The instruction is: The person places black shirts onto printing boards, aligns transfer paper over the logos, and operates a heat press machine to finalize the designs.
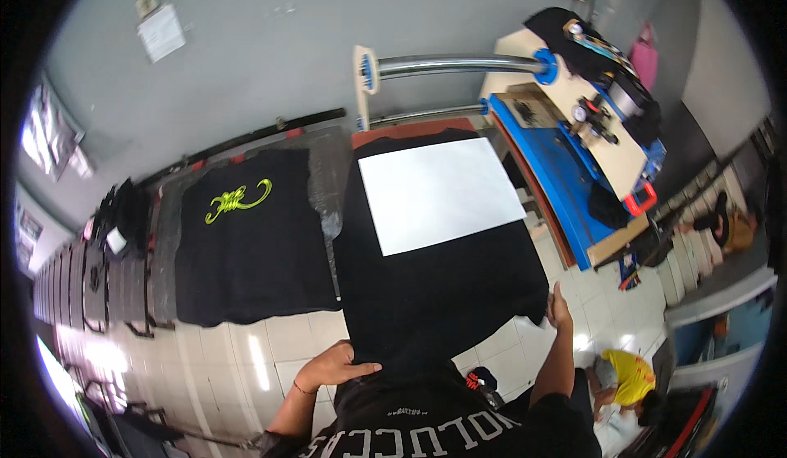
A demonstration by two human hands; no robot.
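A black shirt (443, 294) lies over a board in front of me, and its near part hangs toward my body. On its upper part rests a large white sheet (443, 194), slightly turned. My left hand (340, 365) pinches the shirt's near left edge, thumb pointing right. At the near right corner, the fingers of my right hand (559, 307) are closed on the hem, which sags between the hands. To the left, another black shirt (254, 269) is spread flat on a dark board, bearing a shiny yellow-green curled print (236, 202).
Right of the shirt stands a blue-topped machine (545, 175) with a metal roller (459, 65), a gauge and a red handle (641, 200). A row of dark boards (70, 282) runs left. A person in a yellow top (630, 378) crouches at lower right on the tiled floor.
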